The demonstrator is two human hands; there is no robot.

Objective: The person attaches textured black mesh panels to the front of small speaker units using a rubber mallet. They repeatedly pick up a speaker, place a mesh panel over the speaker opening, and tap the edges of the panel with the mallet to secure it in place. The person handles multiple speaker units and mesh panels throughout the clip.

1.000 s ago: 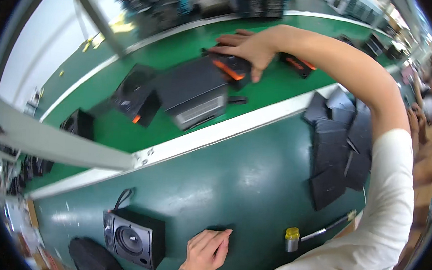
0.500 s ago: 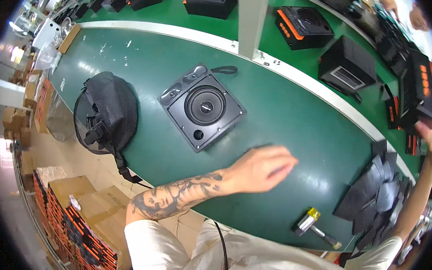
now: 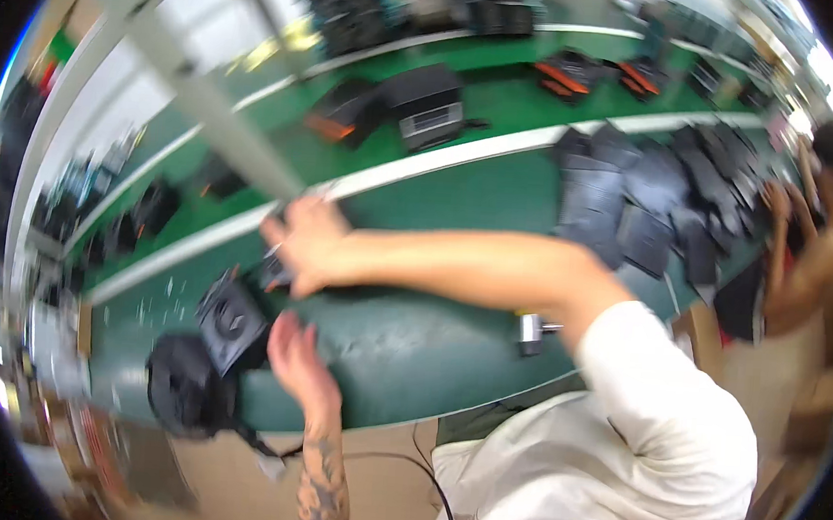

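Observation:
On the green table, a square black speaker (image 3: 231,323) with a round cone faces upward at the left. Beside its far right corner, my right hand (image 3: 313,239) reaches across with fingers bent over a dark piece (image 3: 275,272) that shows a trace of orange. Most of that piece is hidden by the hand and blurred. My left hand (image 3: 303,363), palm turned inward and fingers extended, is open just right of the speaker, apparently holding nothing. A black mesh bag (image 3: 188,384) with straps lies against the speaker's near left side.
A hammer (image 3: 530,334) lies near the table's front edge. Flat black pieces (image 3: 592,199) cover the right end, where another person (image 3: 808,246) works. Beyond the white rail (image 3: 422,170) stand a black box (image 3: 426,103) and orange-trimmed units (image 3: 566,74). A post (image 3: 216,105) rises at the rail.
The view has swung right. My right hand has come from an orange-trimmed box at the far right to beside the speaker. My left hand has turned and opened near it.

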